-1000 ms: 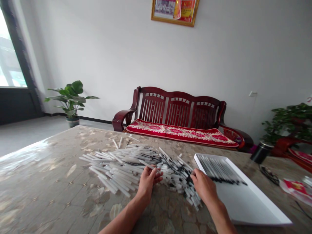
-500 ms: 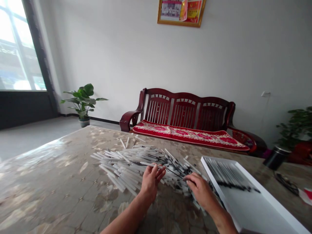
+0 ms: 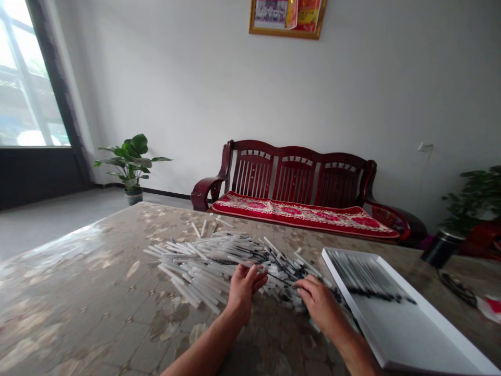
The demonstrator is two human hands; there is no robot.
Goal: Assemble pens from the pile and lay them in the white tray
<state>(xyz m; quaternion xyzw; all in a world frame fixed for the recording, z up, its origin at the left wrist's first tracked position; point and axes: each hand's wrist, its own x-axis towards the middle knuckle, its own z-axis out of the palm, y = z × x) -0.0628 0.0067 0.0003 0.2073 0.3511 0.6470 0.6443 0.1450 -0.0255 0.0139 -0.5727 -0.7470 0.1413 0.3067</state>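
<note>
My left hand is closed, with a whitish pen barrel pinched between thumb and fingers and its end sticking out to the left. From its right side a thin dark pen refill runs toward my right hand, whose thumb and fingers pinch its far end. Whether the refill sits inside the barrel is hard to make out. Both hands are over the near edge of a loose pile of whitish barrels, with small black and clear parts mixed in on the right.
To the right lies a shallow white tray, with a row of pens at its far end, black tips toward me. A black cylinder and a cable are beyond it. A wooden bench stands behind the patterned table.
The hands keep nearly the same pose, with the barrel and refill still between them. The whole view has shifted slightly.
</note>
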